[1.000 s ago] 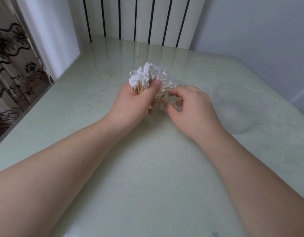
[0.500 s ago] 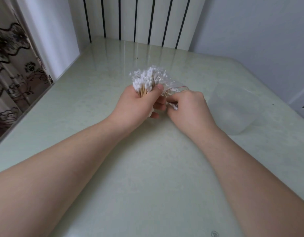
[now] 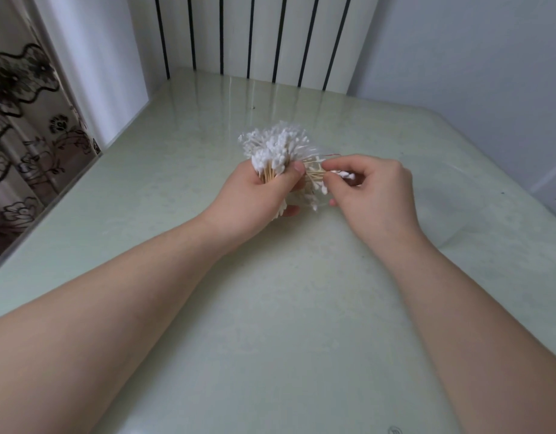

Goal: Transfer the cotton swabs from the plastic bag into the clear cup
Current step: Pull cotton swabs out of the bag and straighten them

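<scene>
Closed tight, the grip of the left hand (image 3: 258, 195) is wrapped around a thick bundle of cotton swabs (image 3: 276, 151), with the thumb laid across the wooden sticks and the white tips fanned out toward the far side. A few of them are pinched between the thumb and fingertips of the right hand (image 3: 373, 198), just right of the bundle, their white tips shown beside the curled fingers. The plastic bag (image 3: 325, 158) is seen between the two hands, clear and crumpled, with a thin red strip at its far edge; it seems to be held along with the bundle, though that cannot be told for certain. The clear cup (image 3: 467, 220) is stood on the pale green surface (image 3: 270, 324) to the right, partly hidden behind the right hand and apart from the bag. A white radiator (image 3: 254, 36) is seen at the far edge, and a patterned curtain (image 3: 20, 120) at the left.
</scene>
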`<state>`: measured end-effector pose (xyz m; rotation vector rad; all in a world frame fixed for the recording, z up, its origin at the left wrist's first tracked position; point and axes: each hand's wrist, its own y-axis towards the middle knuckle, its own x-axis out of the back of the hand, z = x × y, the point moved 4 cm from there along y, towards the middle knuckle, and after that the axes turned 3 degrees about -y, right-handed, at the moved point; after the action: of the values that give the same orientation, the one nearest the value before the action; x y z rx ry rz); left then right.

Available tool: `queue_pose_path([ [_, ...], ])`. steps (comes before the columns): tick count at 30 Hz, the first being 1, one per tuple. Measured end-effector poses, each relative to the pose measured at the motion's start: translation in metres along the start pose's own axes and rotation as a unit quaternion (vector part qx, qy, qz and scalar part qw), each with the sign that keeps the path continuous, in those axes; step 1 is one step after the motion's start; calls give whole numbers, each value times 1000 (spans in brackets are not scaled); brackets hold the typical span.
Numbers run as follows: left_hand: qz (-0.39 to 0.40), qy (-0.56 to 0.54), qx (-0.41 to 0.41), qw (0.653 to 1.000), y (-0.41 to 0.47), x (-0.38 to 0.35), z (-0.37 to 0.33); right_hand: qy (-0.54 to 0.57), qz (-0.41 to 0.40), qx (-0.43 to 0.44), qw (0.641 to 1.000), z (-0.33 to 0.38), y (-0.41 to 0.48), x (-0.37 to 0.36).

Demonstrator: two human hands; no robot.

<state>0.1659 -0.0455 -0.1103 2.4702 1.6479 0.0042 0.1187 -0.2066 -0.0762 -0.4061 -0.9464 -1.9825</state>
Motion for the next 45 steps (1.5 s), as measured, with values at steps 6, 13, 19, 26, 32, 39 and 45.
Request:
queue_pose_path([
  [6,-40,11,15,999,2,4,3,47,-26,-3,999,5,-1,12],
  [13,-76,16,-1,997,1,7,-1,135,-4,-47,990,3,-1,19],
  [19,-49,-27,-8,998,0,3,-5,300,35,-114,947,4,1,12],
  [26,11,-126,17,992,-4,-3,-12,387,96,-134,907,8,-3,3],
  [32,-27,-198,64,978,-4,3,-11,316,130,-108,934,8,-7,-3],
  [39,-94,-234,58,966,0,12,-9,286,116,-90,947,10,-5,1],
  [45,-194,-235,41,951,3,23,-11,278,70,-86,954,6,1,11],
])
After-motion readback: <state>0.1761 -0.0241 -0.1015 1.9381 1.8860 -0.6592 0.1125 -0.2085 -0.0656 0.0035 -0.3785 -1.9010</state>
